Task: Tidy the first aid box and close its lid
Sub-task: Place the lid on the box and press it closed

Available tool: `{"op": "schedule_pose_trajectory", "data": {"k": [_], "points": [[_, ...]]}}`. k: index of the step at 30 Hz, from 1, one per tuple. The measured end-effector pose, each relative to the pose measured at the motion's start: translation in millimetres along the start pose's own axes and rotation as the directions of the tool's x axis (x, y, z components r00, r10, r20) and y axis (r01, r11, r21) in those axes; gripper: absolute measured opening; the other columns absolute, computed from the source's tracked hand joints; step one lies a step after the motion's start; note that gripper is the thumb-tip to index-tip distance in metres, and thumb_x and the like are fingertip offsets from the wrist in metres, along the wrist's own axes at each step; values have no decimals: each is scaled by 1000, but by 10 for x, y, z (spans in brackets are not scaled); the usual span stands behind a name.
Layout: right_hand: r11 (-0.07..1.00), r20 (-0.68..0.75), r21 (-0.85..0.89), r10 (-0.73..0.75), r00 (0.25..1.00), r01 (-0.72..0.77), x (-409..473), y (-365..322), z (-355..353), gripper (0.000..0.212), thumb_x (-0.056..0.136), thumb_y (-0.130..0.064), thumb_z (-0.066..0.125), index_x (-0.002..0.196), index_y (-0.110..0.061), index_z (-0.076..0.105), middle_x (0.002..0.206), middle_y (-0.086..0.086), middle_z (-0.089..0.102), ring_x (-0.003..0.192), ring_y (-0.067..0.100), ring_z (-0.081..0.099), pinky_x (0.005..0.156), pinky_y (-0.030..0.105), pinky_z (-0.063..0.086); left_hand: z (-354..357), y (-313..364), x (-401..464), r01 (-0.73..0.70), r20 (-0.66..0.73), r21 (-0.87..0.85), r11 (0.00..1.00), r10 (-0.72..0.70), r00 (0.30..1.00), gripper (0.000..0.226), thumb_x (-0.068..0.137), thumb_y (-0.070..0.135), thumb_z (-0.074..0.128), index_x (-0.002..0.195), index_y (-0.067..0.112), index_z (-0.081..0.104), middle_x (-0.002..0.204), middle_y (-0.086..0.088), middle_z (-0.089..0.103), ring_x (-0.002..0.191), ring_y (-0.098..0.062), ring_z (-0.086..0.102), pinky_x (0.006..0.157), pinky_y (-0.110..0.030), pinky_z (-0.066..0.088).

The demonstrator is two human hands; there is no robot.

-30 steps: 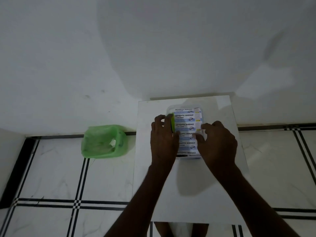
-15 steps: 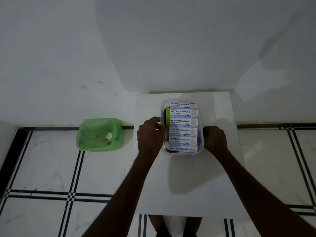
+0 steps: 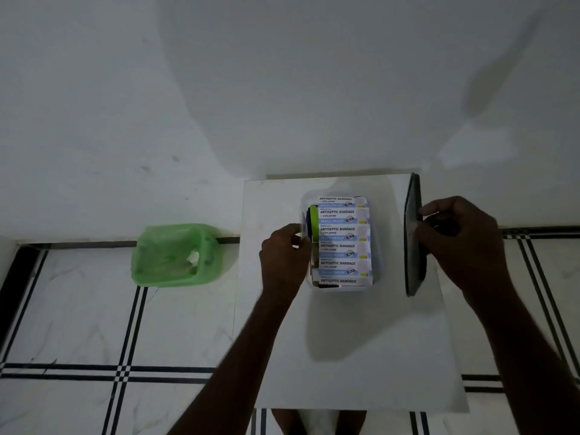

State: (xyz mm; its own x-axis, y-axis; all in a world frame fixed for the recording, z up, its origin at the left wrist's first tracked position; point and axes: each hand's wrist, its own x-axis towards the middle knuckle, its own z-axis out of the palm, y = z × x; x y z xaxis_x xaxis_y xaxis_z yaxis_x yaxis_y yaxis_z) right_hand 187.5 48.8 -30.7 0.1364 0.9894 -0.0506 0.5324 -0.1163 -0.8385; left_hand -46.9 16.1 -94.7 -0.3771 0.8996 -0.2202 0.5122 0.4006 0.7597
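The right hand holds the dark lid by its long side, fingers in front and thumb behind. The lid stands up on its edge on the worktop, just to the right of the first aid box. I think it is tipped up like this so it can swing over and drop flat on top of the box. The left hand is curled against the left wall of the box, touching it. It seems to be there to keep the box from sliding when the lid comes down. The box is clear plastic and sits near the back middle of the worktop. Inside, a strip of antiseptic bandages lies flat on top and fills most of the opening. A green thing and something dark blue stand squeezed along the left side, but I cannot tell what they are. Everything looks low enough for the lid to shut, so the tidying seems done and only the closing is left. Down on the tiled floor, well to the left, sits a green basket. It is no part of the job right now.
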Motion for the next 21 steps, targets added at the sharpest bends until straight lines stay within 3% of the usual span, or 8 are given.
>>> {"op": "schedule_pose_trajectory", "data": {"k": [5,7,12,15,17,19,21], "points": [[980,74,-118,-155,985,163,-211,-271,217,34,78,-14,76,110,-14,67,75,-4,71,63,4,68,62,16,54,26,-37,23,34,103,-94,995,-24,994,25,90,27,67,114,19,72,93,-3,78,73,-20,75,71,-43,63],[963,114,-136,-220,969,234,-296,-290,484,32,79,-16,76,109,-10,67,80,1,73,68,11,70,64,24,59,-34,-63,45,113,194,-206,972,-73,978,27,95,27,64,117,13,70,98,-10,77,83,-23,75,72,-45,64],[954,132,-226,-171,976,197,-436,-218,1132,28,84,-12,71,111,-5,65,100,10,70,90,20,66,89,33,56,-137,-156,103,208,266,-295,933,-129,955,23,99,20,55,112,9,71,100,-14,75,90,-30,74,80,-49,62],[969,123,-153,-174,977,192,-423,-234,1084,23,88,-12,68,110,-4,67,100,12,73,87,20,68,81,29,57,-139,-153,110,187,258,-288,939,-112,960,22,98,15,54,113,10,70,100,-12,75,89,-29,74,75,-40,63],[960,6,-158,-235,972,233,-357,-248,885,19,91,-11,64,106,-2,68,100,16,73,86,24,71,73,26,55,-136,-141,98,148,226,-275,950,-86,970,23,98,15,56,115,11,70,99,-8,76,86,-22,75,72,-34,64],[940,-154,-306,-204,967,150,-222,-130,663,22,92,-15,61,110,-4,66,106,18,71,91,30,70,74,28,52,-113,-128,72,99,189,-266,959,-48,981,22,97,18,59,116,13,70,99,-5,75,84,-18,74,69,-31,64],[917,-157,-396,-10,988,-54,-73,28,541,32,92,-17,61,122,-6,62,118,19,68,103,36,66,86,38,50,-86,-97,32,58,155,-261,964,-17,988,25,95,19,63,118,11,69,101,-5,75,84,-19,74,67,-31,64]]}}
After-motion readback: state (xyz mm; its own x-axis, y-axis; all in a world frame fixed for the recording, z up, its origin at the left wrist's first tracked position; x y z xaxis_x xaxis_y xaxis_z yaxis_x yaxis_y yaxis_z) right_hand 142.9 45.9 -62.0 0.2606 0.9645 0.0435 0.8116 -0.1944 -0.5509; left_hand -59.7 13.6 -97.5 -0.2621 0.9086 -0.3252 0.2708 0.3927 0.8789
